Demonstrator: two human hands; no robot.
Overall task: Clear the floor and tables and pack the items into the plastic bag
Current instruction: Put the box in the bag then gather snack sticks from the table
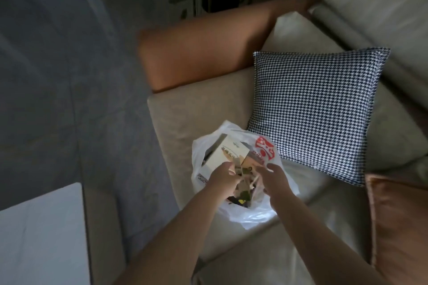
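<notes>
A white plastic bag (249,214) with a red print sits on the beige sofa seat (183,113). A cream box (228,151) with dark lettering sticks up from its open mouth, above darker items deeper inside. My left hand (222,179) is at the bag's mouth, fingers curled round the box's lower corner and a bag handle strip. My right hand (275,178) reaches in from the right with its fingers bent over the bag's rim; what it holds is blurred.
A houndstooth cushion (317,111) lies right of the bag. An orange armrest (203,48) bounds the sofa's far end, an orange cushion (398,227) lies at right. Grey floor (58,88) and a white table corner (41,233) are on the left.
</notes>
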